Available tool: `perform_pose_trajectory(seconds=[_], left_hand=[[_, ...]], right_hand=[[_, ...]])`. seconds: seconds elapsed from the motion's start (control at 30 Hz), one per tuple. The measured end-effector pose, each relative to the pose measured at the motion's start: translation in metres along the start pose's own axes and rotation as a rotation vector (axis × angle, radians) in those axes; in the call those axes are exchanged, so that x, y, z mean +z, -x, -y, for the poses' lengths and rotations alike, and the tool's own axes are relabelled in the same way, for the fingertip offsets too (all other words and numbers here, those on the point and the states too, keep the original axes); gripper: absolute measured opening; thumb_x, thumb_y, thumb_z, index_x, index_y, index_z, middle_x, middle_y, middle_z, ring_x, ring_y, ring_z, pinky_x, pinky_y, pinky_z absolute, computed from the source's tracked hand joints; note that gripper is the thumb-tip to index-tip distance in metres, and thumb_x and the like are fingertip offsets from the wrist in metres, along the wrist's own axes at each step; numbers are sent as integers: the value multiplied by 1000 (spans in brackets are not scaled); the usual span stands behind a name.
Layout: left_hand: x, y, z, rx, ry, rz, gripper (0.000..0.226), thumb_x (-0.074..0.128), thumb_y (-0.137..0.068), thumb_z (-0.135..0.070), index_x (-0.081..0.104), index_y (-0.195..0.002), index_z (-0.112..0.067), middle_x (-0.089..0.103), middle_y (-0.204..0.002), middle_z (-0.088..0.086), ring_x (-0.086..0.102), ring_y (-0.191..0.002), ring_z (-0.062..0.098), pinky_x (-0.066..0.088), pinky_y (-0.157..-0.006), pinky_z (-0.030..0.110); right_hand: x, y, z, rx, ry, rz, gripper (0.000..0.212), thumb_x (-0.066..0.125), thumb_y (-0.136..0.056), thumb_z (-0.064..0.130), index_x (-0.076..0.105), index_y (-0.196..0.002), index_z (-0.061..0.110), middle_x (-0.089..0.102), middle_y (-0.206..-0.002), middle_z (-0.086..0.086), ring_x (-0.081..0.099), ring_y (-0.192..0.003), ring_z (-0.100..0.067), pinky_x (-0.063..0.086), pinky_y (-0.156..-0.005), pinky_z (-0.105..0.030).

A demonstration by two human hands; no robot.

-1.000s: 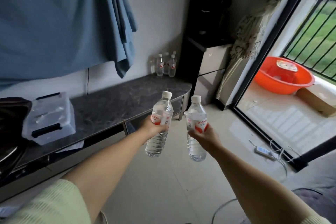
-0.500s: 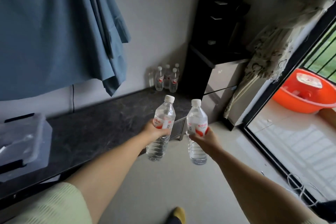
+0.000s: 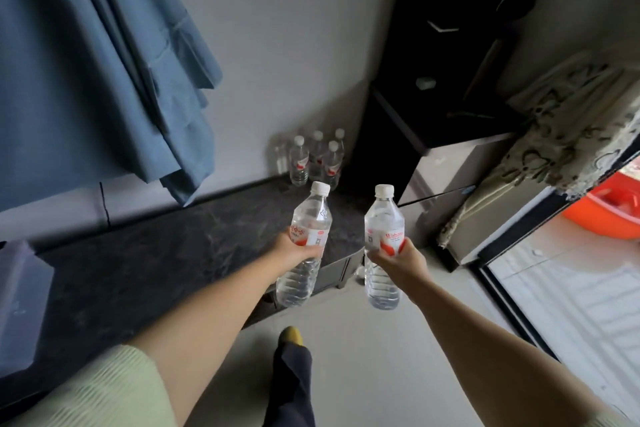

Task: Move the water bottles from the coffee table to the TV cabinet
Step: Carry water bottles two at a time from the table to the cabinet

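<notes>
My left hand (image 3: 294, 250) grips a clear water bottle (image 3: 304, 243) with a white cap and red label, held upright in the air over the right end of the dark marble-topped TV cabinet (image 3: 166, 253). My right hand (image 3: 398, 258) grips a second, matching bottle (image 3: 383, 246), upright above the floor just past the cabinet's end. Several more bottles (image 3: 317, 159) stand grouped at the cabinet's far right corner against the wall.
A black and grey water dispenser (image 3: 450, 114) stands right of the cabinet. A blue cloth (image 3: 86, 62) hangs on the wall. A clear plastic box (image 3: 20, 302) sits at the cabinet's left. A patterned curtain (image 3: 571, 135) and orange basin (image 3: 609, 208) are right. My foot (image 3: 291, 336) steps on the floor.
I have walked closer to the cabinet; both bottles have moved forward toward its right end. The grouped bottles look nearer, and my foot has come into view.
</notes>
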State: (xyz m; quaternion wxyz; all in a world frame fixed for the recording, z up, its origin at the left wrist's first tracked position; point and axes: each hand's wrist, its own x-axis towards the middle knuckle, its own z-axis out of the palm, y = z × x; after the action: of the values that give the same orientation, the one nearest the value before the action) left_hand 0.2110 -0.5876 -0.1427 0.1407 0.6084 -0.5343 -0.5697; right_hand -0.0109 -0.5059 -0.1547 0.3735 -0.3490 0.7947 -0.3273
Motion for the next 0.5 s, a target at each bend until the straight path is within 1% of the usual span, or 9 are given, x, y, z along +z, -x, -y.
perform_pose_trajectory(seconds=[0.1, 0.17, 0.23, 0.3, 0.33, 0.37, 0.43, 0.47, 0.5], left_hand=[[-6, -41, -14, -18, 12, 4, 47, 82, -70, -27, 63, -112, -13, 69, -104, 5, 65, -95, 21, 50, -86, 32], [-13, -74, -26, -19, 2, -21, 49, 82, -69, -29, 61, -111, -16, 69, -102, 3, 65, -94, 21, 50, -85, 33], [-19, -106, -38, -33, 17, -45, 49, 83, -68, -30, 59, -109, -21, 68, -99, 0, 65, -94, 20, 51, -84, 34], [-27, -141, -53, -44, 38, -59, 43, 82, -67, -29, 58, -102, -26, 67, -91, -6, 65, -87, 15, 50, -72, 28], [-29, -157, -59, -41, 33, -76, 38, 82, -66, -29, 58, -95, -29, 67, -86, -10, 64, -81, 9, 46, -64, 24], [-30, -171, -65, -32, 35, -95, 34, 82, -64, -29, 58, -89, -30, 66, -82, -13, 62, -76, 5, 44, -60, 21], [-30, -184, -74, -13, 48, -126, 31, 81, -63, -26, 60, -85, -31, 68, -83, -11, 63, -76, 7, 46, -64, 23], [-28, -182, -74, -6, 50, -131, 32, 81, -63, -23, 61, -88, -29, 70, -87, -6, 66, -81, 12, 50, -70, 27], [-24, -224, -77, -41, 62, -152, 37, 81, -64, -20, 62, -95, -26, 70, -92, -2, 67, -86, 17, 52, -77, 32]], right_hand=[[5, -41, 11, 19, 15, -12, 53, 81, -69, 48, 56, -107, 21, 68, -92, 5, 66, -80, -11, 53, -70, -27], [9, -73, 21, 28, 20, -40, 53, 81, -68, 49, 56, -105, 22, 69, -91, 5, 65, -78, -9, 51, -69, -26], [15, -106, 31, 47, 7, -50, 53, 82, -69, 46, 55, -107, 21, 69, -95, 3, 66, -81, -12, 52, -71, -27], [24, -142, 41, 83, 2, -56, 55, 83, -70, 43, 55, -111, 19, 68, -100, 1, 66, -88, -18, 55, -79, -32], [28, -158, 47, 93, 5, -58, 56, 83, -70, 41, 54, -113, 18, 68, -102, -1, 66, -91, -20, 55, -82, -35], [31, -173, 52, 99, -7, -69, 57, 83, -71, 39, 53, -114, 17, 68, -103, -2, 65, -93, -22, 55, -85, -36], [34, -188, 60, 104, -42, -95, 58, 83, -71, 34, 53, -117, 16, 67, -106, -3, 64, -96, -24, 53, -85, -36], [34, -186, 63, 106, -69, -107, 57, 83, -71, 31, 53, -117, 15, 66, -106, -4, 63, -95, -25, 51, -83, -35], [43, -230, 62, 131, -55, -100, 57, 84, -70, 29, 54, -116, 15, 66, -105, -4, 63, -95, -25, 50, -82, -34]])
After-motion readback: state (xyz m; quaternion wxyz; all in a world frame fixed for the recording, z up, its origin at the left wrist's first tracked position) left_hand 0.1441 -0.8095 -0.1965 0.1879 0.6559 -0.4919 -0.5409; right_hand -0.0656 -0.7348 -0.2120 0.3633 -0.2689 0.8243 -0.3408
